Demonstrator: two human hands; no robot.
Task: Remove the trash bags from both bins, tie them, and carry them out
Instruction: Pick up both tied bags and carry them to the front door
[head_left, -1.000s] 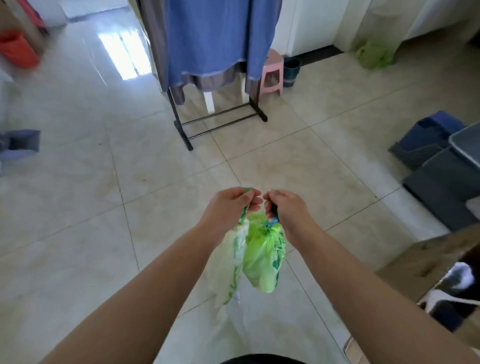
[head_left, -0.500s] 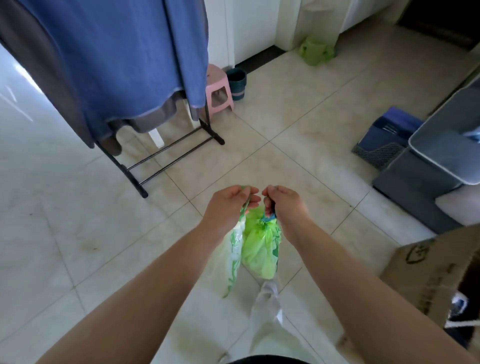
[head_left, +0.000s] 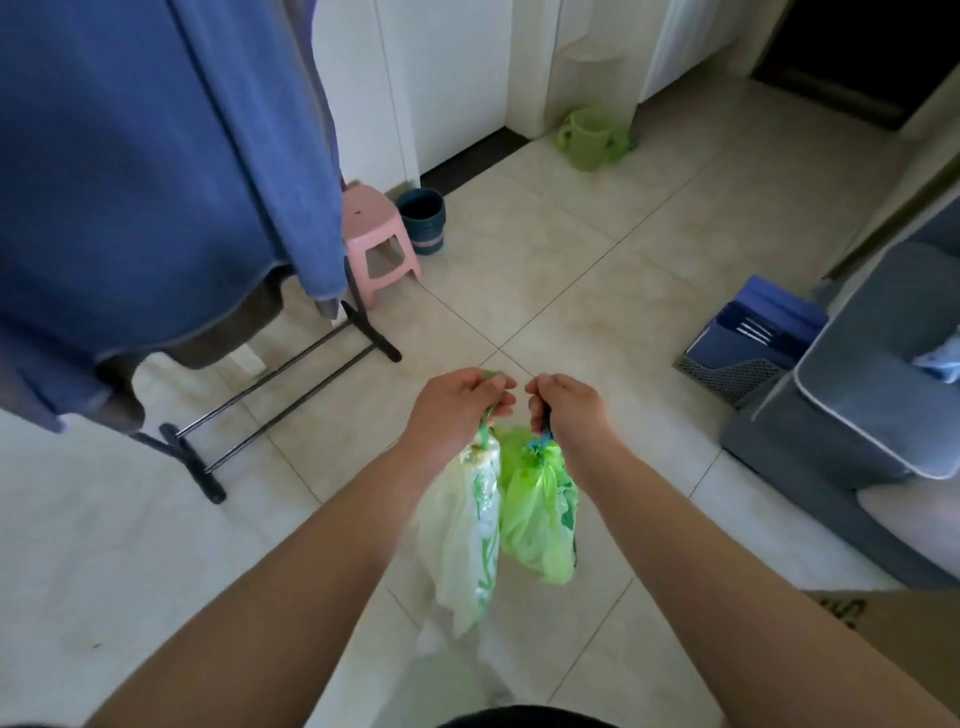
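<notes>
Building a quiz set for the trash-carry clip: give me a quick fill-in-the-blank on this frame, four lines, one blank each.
1. The left hand holds the pale bag; the right hand holds the bright ____ bag.
2. The small stool is ____.
3. Both bags hang ____ the tiled floor.
4. The blue cloth hangs on a ____.

Answers: green; pink; above; rack

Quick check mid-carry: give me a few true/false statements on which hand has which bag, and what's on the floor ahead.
1. The left hand holds the pale whitish bag. True.
2. The right hand holds the bright green bag. True.
3. Both bags rest on the floor. False: they hang from the hands, above the tiles.
4. The pink stool stands right of the dark blue bin. False: it stands left of it.
5. The green bucket lies beyond the hands, near the white cabinets. True.
</notes>
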